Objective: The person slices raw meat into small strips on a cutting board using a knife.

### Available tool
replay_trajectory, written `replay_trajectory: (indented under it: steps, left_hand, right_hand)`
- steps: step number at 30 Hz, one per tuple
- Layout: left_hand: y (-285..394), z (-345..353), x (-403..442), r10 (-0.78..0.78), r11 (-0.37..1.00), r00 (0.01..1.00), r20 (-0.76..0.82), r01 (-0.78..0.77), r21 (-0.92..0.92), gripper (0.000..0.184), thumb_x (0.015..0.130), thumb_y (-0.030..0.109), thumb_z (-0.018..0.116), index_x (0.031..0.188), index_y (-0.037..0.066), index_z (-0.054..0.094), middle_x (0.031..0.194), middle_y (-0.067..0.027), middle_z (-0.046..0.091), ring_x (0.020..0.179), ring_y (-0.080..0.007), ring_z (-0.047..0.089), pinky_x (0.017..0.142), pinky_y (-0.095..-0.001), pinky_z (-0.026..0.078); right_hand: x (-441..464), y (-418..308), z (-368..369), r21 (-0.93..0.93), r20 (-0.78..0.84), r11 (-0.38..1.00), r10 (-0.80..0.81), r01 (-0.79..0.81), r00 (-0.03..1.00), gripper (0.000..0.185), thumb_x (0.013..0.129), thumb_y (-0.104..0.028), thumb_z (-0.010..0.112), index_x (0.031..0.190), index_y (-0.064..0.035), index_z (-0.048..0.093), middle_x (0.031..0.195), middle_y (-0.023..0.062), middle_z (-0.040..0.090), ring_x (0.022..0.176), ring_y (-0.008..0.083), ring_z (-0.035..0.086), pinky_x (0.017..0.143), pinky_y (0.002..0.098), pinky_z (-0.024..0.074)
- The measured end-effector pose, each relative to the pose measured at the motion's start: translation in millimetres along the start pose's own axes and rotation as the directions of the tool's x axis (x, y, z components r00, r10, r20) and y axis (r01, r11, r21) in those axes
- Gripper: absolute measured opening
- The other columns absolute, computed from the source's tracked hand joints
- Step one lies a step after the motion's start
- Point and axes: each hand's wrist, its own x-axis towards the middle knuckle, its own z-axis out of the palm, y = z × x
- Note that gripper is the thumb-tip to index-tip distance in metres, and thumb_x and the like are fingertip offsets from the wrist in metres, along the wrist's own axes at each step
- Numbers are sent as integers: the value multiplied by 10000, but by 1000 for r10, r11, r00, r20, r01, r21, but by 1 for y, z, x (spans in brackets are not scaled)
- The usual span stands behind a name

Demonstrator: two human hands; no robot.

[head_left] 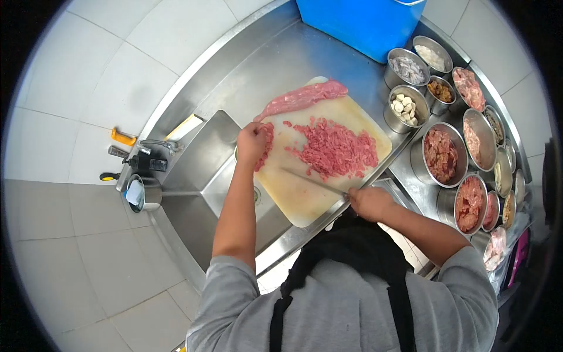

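My right hand (369,202) is closed around a knife's handle at the near right edge of the white cutting board (302,208). The knife's blade (314,180) points left across the board, its tip near a narrow strip of raw meat (267,144). At that strip's upper end my left hand (251,142) is closed, fingers curled on the meat; the fingertips are partly hidden. A pile of finely cut raw meat (337,148) covers the board's right half. Along the far edge lies a long uncut piece of meat (305,98).
The board rests on a steel counter beside a sink basin (196,176). A blue bin (363,26) stands behind it. Several steel bowls of meat (441,155) and a bowl of whitish pieces (406,108) line the right. A faucet (158,144) and metal pot (151,193) sit at left.
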Motion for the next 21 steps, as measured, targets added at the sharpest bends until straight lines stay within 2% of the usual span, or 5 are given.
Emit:
replay_trajectory:
  steps: [2, 6, 8, 15, 21]
  left_hand:
    - [22, -11, -28, -47, 966, 997, -56, 31, -257, 147, 897, 71, 648, 1003, -2, 719, 876, -177, 702, 799, -375, 673, 755, -439, 543]
    - [17, 31, -133, 421, 902, 892, -164, -392, 178, 126, 843, -17, 656, 964, -6, 685, 1041, -169, 686, 967, -367, 654, 861, -447, 526]
    - [-11, 47, -151, 410, 885, 911, 52, -411, 220, 156, 790, -30, 683, 940, 13, 680, 1074, -162, 675, 1033, -355, 632, 900, -443, 512]
    - [3, 57, -172, 346, 935, 931, -119, -332, 121, 171, 755, 3, 712, 923, 34, 709, 1009, -140, 670, 1012, -339, 630, 883, -430, 515]
    - [-15, 89, -146, 483, 868, 876, -8, -477, 138, 103, 741, 21, 727, 841, 42, 714, 954, -106, 674, 918, -315, 635, 812, -428, 521]
  right_hand:
    - [13, 11, 1, 49, -79, 999, 27, -23, 996, 289, 951, -232, 453, 1113, -59, 618, 977, 224, 706, 900, 389, 697, 784, 541, 538]
    - [17, 10, -9, 75, 10, 997, 26, -27, 1000, 295, 959, -245, 456, 1104, -40, 612, 1038, 229, 696, 1001, 405, 668, 882, 524, 509]
    - [20, 12, -4, 70, -18, 997, 23, -22, 1000, 292, 958, -238, 455, 1091, -26, 605, 1040, 229, 695, 999, 408, 667, 881, 529, 507]
    - [-23, -8, -41, -31, -3, 999, 39, -39, 999, 277, 948, -224, 462, 1079, -19, 597, 932, 240, 703, 899, 422, 687, 801, 544, 529]
    - [-19, -6, -19, -111, 71, 993, 44, -36, 996, 249, 939, -191, 455, 1057, -20, 592, 905, 238, 705, 843, 424, 694, 758, 552, 535]
